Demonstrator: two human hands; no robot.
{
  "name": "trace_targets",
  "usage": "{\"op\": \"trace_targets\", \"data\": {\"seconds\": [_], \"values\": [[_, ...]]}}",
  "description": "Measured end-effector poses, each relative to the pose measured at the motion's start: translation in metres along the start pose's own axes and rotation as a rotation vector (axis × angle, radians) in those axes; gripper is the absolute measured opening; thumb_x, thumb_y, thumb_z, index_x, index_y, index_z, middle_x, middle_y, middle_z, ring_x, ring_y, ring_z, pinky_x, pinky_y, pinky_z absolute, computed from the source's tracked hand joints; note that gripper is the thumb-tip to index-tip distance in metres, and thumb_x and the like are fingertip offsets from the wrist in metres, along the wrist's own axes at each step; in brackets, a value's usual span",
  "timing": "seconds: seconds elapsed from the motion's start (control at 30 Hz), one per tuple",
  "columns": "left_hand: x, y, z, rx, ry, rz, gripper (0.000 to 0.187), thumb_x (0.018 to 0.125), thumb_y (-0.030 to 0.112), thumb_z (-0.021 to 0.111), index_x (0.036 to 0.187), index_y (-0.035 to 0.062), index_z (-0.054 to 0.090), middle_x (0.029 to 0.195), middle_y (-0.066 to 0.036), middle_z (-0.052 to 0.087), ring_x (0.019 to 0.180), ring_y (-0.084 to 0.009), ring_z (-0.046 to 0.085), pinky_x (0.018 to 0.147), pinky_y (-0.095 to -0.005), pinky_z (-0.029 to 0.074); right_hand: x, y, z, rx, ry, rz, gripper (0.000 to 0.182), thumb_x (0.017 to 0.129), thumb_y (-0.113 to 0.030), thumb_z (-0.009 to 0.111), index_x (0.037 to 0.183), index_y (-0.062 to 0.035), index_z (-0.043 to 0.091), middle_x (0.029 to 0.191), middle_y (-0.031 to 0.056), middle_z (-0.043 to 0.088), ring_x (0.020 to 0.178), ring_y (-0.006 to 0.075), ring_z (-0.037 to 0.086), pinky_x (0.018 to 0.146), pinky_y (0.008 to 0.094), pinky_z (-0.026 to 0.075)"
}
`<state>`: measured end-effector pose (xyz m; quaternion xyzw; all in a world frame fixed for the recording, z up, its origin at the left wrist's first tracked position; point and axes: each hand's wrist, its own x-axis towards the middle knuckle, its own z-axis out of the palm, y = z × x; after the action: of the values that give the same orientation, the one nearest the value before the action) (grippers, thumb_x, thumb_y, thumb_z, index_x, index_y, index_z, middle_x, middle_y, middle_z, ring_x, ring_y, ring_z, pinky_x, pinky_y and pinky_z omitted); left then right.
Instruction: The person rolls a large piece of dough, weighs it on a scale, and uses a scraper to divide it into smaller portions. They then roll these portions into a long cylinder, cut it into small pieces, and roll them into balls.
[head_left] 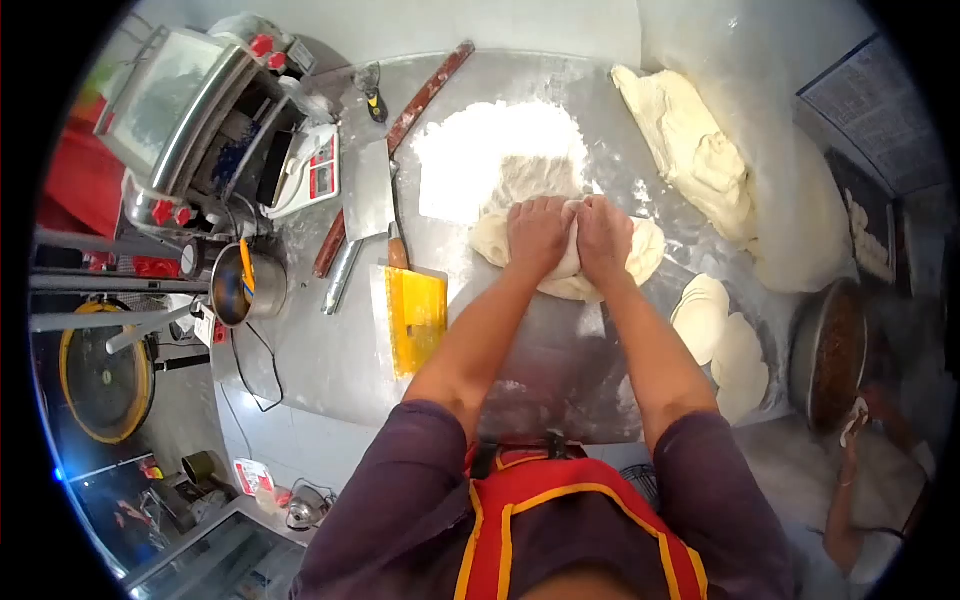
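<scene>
Both my hands press knuckles-down on the dough lump mid-bench, left hand and right hand side by side, fingers curled shut into it. Beyond, a flour pile lies handy for dusting.

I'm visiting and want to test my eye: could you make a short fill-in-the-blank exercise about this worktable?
1. Both hands press into a lump of ____.
2. The scraper left of the forearms is coloured ____.
3. The flat dough rounds lie on the person's ____ side.
4. The heap of flour lies ____ the hands, farther from the person.

Missing words: dough; yellow; right; beyond
</scene>
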<state>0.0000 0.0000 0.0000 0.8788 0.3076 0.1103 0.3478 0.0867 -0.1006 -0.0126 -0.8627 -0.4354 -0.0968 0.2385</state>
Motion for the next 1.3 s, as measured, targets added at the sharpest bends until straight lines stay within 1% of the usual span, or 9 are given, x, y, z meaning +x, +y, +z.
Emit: {"op": "trace_targets", "data": {"seconds": [0.07, 0.23, 0.3, 0.33, 0.43, 0.6, 0.97, 1.07, 1.3], "values": [[0.01, -0.012, -0.015, -0.491, -0.107, -0.071, 0.053, 0.1, 0.045, 0.037, 0.115, 0.0031, 0.064, 0.11, -0.016, 0.066, 0.107, -0.0293, 0.06, 0.097, -0.0384, 0.04, 0.012, 0.013, 0.003, 0.008, -0.151, -0.068, 0.016, 0.09, -0.014, 0.05, 0.1, -0.0061, 0.059, 0.101, 0.0139, 0.059, 0.099, 0.0303, 0.056, 0.088, 0.0446, 0.04], [-0.114, 0.019, -0.072, -0.094, -0.242, 0.148, 0.041, 0.099, 0.038, 0.04, 0.105, 0.0076, 0.066, 0.103, -0.012, 0.067, 0.105, -0.0307, 0.058, 0.092, -0.045, 0.04, -0.148, 0.001, -0.077, 0.717, -0.118, -0.01, 0.015, 0.09, -0.014, 0.051, 0.097, -0.008, 0.062, 0.096, 0.0098, 0.063, 0.089, 0.032, 0.058, 0.088, 0.0485, 0.038], [-0.12, -0.001, -0.04, 0.055, 0.087, 0.408, 0.038, 0.098, 0.037, 0.042, 0.104, 0.0093, 0.067, 0.1, -0.012, 0.067, 0.1, -0.0308, 0.059, 0.092, -0.0443, 0.041, -0.161, 0.0, -0.12, 0.354, -0.128, -0.302, 0.013, 0.089, -0.015, 0.052, 0.091, -0.008, 0.064, 0.09, 0.0095, 0.064, 0.086, 0.0318, 0.058, 0.086, 0.0499, 0.037], [-0.121, -0.001, -0.017, 0.053, 0.271, 0.384, 0.033, 0.096, 0.035, 0.045, 0.101, 0.0113, 0.067, 0.097, -0.009, 0.068, 0.094, -0.0299, 0.061, 0.091, -0.0426, 0.042, -0.145, 0.006, -0.126, 0.406, -0.293, -0.094, 0.013, 0.088, -0.015, 0.055, 0.083, -0.0078, 0.064, 0.081, 0.0085, 0.064, 0.083, 0.0319, 0.058, 0.081, 0.0484, 0.038], [-0.128, 0.008, -0.009, 0.208, -0.02, 0.291, 0.029, 0.096, 0.03, 0.046, 0.103, 0.0103, 0.066, 0.105, -0.009, 0.067, 0.099, -0.031, 0.06, 0.093, -0.044, 0.041, -0.091, -0.002, -0.123, 0.308, 0.093, -0.171, 0.016, 0.087, -0.019, 0.056, 0.094, -0.0061, 0.065, 0.1, 0.0136, 0.063, 0.093, 0.0334, 0.056, 0.083, 0.0441, 0.04], [-0.147, 0.017, -0.01, 0.186, 0.021, 0.35, 0.028, 0.095, 0.03, 0.049, 0.104, 0.0106, 0.067, 0.099, -0.011, 0.067, 0.097, -0.0318, 0.061, 0.09, -0.0431, 0.042, -0.096, 0.003, -0.084, 0.151, -0.344, -0.12, 0.031, 0.091, -0.029, 0.051, 0.113, -0.0115, 0.065, 0.111, 0.0106, 0.063, 0.105, 0.0289, 0.055, 0.097, 0.0455, 0.033], [-0.223, 0.037, -0.01, 0.193, 0.063, 0.418, 0.025, 0.09, 0.025, 0.056, 0.107, 0.0067, 0.063, 0.105, -0.013, 0.064, 0.096, -0.033, 0.06, 0.085, -0.0417, 0.046, -0.193, 0.021, -0.158, 0.091, -0.306, -0.054, 0.028, 0.087, -0.028, 0.058, 0.11, -0.0116, 0.065, 0.106, 0.0073, 0.063, 0.106, 0.0265, 0.053, 0.092, 0.0443, 0.035], [-0.232, 0.041, 0.023, 0.129, -0.057, 0.211, 0.032, 0.091, 0.028, 0.054, 0.113, 0.0054, 0.06, 0.107, -0.015, 0.063, 0.102, -0.0339, 0.058, 0.088, -0.0441, 0.045, -0.172, 0.012, -0.117, 0.065, 0.098, -0.207, 0.028, 0.087, -0.028, 0.058, 0.11, -0.0115, 0.064, 0.106, 0.0074, 0.062, 0.107, 0.0273, 0.052, 0.093, 0.0462, 0.034], [-0.321, 0.045, 0.03, 0.337, -0.008, 0.546, 0.053, 0.089, 0.037, 0.055, 0.134, 0.0106, 0.048, 0.138, -0.012, 0.047, 0.127, -0.0323, 0.044, 0.105, -0.0471, 0.034, -0.297, 0.018, -0.157, 0.125, -0.197, -0.168, 0.054, 0.084, -0.03, 0.059, 0.133, -0.0118, 0.05, 0.133, 0.014, 0.048, 0.123, 0.0383, 0.042, 0.105, 0.0574, 0.024]]}}
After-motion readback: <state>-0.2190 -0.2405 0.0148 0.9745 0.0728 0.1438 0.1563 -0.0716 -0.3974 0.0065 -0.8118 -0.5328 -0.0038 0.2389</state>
